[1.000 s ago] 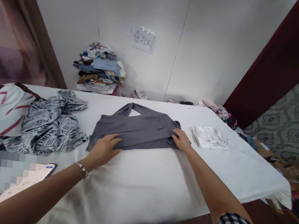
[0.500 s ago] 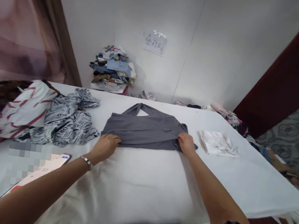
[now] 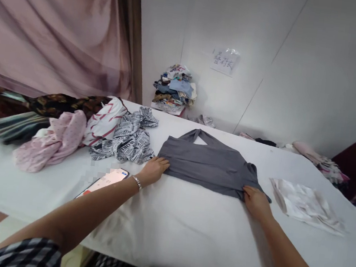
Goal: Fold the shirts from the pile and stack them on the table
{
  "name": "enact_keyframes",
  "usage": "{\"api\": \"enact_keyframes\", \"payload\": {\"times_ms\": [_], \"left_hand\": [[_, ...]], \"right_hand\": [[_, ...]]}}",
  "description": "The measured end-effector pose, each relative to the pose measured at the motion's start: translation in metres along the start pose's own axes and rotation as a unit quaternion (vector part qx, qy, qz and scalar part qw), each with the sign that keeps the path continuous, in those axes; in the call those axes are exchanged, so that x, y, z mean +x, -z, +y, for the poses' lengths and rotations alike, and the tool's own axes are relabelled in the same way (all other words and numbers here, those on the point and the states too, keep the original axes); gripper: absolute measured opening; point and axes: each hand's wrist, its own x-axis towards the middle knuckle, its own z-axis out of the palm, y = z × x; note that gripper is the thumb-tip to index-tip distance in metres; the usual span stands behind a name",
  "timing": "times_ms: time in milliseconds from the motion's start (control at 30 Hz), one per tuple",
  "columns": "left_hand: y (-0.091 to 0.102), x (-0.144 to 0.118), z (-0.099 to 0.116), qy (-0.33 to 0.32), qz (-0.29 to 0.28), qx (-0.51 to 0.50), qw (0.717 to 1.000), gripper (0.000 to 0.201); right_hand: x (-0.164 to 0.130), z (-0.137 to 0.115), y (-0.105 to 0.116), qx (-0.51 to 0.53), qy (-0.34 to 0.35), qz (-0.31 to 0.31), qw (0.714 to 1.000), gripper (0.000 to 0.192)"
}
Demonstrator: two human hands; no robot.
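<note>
A dark grey garment (image 3: 206,165) lies folded into a wide band on the white table, its strap-like loop at the far side. At its near left corner, my left hand (image 3: 154,169) is closed on the cloth edge. My right hand (image 3: 256,201) pinches the near right corner, and a loose bunched end of the garment sticks out beyond it. The fingertips of both hands are partly hidden. To the right of my right hand lies a folded white garment (image 3: 308,205).
Crumpled clothes lie on the left: a newsprint-patterned garment (image 3: 134,138), a red-striped white one (image 3: 106,119) and a pink dotted one (image 3: 55,141). A phone (image 3: 106,182) is near my left forearm. A clothes pile (image 3: 174,87) stands by the wall.
My view has turned left, so everything sits further right and more of the left-hand clothes shows. The near edge of the grey garment looks straighter; both hands stay at its corners.
</note>
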Motion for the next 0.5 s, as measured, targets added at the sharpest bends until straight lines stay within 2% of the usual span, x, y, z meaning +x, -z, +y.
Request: {"api": "enact_keyframes", "payload": {"times_ms": [133,233,333,500], "left_hand": [[0.004,-0.018,0.005,0.008,0.026,0.002,1.0,0.048],[0.008,-0.023,0.009,-0.015,0.017,0.017,1.0,0.051],[0.009,-0.017,0.01,-0.027,-0.011,0.05,0.998,0.052],[0.006,0.006,0.009,-0.008,-0.034,0.088,0.996,0.043]], "right_hand": [[0.0,-0.011,0.005,0.052,0.061,0.015,0.997,0.042],[-0.003,-0.018,0.006,0.076,0.117,-0.045,0.989,0.052],[-0.005,-0.015,0.005,0.039,0.103,-0.097,0.989,0.066],[0.006,-0.005,0.003,-0.003,0.087,-0.104,0.991,0.073]]}}
